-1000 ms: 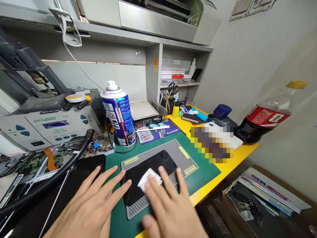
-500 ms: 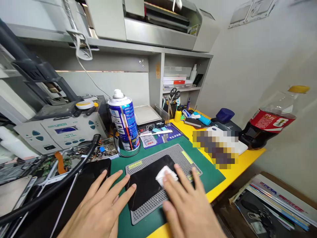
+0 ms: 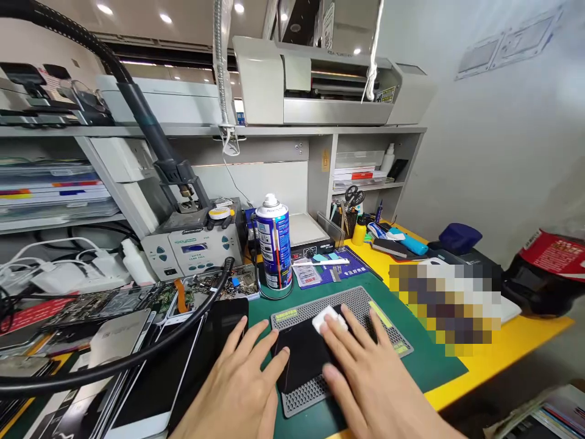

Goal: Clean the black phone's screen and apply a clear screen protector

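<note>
A black flat screen (image 3: 304,356) lies on a grey perforated mat (image 3: 304,399), which rests on the green work mat. Under the fingertips of my right hand (image 3: 365,372) is a folded white wipe (image 3: 323,318), pressed onto the screen's upper part; the other fingers stretch past it over the grey mat. My left hand (image 3: 240,378) is open with its fingers spread. Its thumb and index side are at the screen's left edge, the fingertips pointing away from me. Part of the screen's right side is hidden beneath my right hand.
A blue spray can (image 3: 273,250) stands behind the mat. Left of it are a grey control box (image 3: 196,247) and a black hose (image 3: 183,341) arching over stacked device parts. To the right, a cola bottle (image 3: 548,274) stands near the yellow table edge.
The view has shifted left and up, so everything appears further right and lower. The wipe and my right hand have slid toward the far edge of the screen. My left hand stays beside it.
</note>
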The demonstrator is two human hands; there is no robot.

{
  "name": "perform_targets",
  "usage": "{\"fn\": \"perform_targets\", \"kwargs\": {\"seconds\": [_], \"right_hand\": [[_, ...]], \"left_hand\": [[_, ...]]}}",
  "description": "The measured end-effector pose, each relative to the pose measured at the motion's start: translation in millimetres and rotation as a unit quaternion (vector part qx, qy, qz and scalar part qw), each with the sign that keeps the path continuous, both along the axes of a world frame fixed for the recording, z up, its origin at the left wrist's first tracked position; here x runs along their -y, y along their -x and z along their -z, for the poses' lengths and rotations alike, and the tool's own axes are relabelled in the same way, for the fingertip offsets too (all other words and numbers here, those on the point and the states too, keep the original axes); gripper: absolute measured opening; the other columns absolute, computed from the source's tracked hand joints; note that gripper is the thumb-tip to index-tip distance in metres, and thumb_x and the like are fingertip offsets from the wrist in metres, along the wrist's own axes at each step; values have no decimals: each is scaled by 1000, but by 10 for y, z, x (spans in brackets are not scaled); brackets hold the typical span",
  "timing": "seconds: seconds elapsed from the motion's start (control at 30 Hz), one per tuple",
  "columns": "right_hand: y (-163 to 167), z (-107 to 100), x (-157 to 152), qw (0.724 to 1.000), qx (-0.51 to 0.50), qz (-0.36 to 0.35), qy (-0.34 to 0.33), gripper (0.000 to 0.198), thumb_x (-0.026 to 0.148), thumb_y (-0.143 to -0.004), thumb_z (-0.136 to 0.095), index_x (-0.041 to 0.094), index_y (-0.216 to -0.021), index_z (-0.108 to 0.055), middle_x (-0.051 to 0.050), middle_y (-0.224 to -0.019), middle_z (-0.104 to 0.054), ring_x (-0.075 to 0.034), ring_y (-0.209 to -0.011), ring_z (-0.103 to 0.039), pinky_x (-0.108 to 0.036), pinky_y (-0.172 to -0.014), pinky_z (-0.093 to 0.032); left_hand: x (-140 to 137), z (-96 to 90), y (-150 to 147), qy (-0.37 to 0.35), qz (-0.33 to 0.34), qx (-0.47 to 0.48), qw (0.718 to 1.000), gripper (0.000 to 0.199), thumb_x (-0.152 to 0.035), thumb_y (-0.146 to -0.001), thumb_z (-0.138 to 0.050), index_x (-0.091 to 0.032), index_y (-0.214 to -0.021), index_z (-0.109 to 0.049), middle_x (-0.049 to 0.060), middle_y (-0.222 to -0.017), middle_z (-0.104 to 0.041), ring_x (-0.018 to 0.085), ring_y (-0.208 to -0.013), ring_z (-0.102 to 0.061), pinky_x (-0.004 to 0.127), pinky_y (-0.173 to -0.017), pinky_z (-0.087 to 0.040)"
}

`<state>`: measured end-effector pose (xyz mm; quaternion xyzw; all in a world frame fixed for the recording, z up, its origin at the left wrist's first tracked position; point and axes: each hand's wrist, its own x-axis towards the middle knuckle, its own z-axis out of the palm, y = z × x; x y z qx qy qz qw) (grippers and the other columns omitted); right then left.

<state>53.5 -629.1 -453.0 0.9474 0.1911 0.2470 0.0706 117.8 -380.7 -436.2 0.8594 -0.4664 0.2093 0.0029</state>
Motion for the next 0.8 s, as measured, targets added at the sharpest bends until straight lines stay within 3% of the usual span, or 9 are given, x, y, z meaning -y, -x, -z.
{"fn": "perform_targets", "kwargs": {"seconds": [0.1,0.17,0.3,0.43,0.53,0.67,0.8], "right_hand": [[101,57,64,995,51,-72,38,46,47,-102,-49,23,-138,-63,-1,-144,-58,-32,-125,-62,-55,-113,-38],[84,50,102,996,53,-50,46,45,45,-101,-50,22,-138,-63,-2,-143,-59,-34,-126,-61,-58,-112,-39],[-44,-73,-13,1000,-11,16,20,46,39,-104,-44,18,-142,-60,-7,-148,-52,-43,-133,-53,-71,-100,-47],[-52,-180,-218,994,-108,-28,-13,48,32,-105,-37,19,-151,-48,-3,-156,-41,-41,-142,-43,-73,-106,-43],[-3,-199,-188,991,-132,-37,-9,49,29,-106,-35,18,-152,-45,-3,-157,-39,-41,-144,-39,-76,-109,-38],[-21,-209,-83,991,-133,4,-16,50,24,-104,-35,16,-151,-47,-5,-157,-40,-41,-145,-37,-77,-109,-36],[-103,-264,-160,983,-178,-28,-41,55,18,-100,-38,18,-154,-43,-2,-159,-37,-36,-149,-32,-69,-115,-35]], "left_hand": [[-16,-23,-1,-29,5,-2,1000,53,-10,-79,-56,-25,-128,-70,8,-132,-70,31,-126,-62,50,-113,-43],[-22,-34,3,-37,5,-12,999,57,-8,-77,-55,-25,-130,-68,8,-133,-70,31,-127,-61,53,-115,-42],[3,-56,44,-39,-17,-38,998,60,-10,-78,-55,-29,-134,-65,10,-142,-63,36,-135,-55,60,-112,-44],[51,-122,112,-35,-42,-80,995,63,-11,-80,-54,-28,-141,-59,14,-151,-54,39,-143,-43,64,-113,-41],[58,-170,151,-37,-48,-111,992,66,-14,-82,-53,-29,-147,-53,14,-155,-49,40,-147,-36,67,-114,-38],[55,-163,184,-38,-47,-139,988,66,-24,-84,-59,-31,-149,-50,14,-158,-44,42,-149,-32,73,-113,-33],[70,-96,184,-34,-28,-129,991,72,-53,-88,-61,-27,-153,-45,18,-158,-41,47,-148,-31,78,-111,-28]]}}
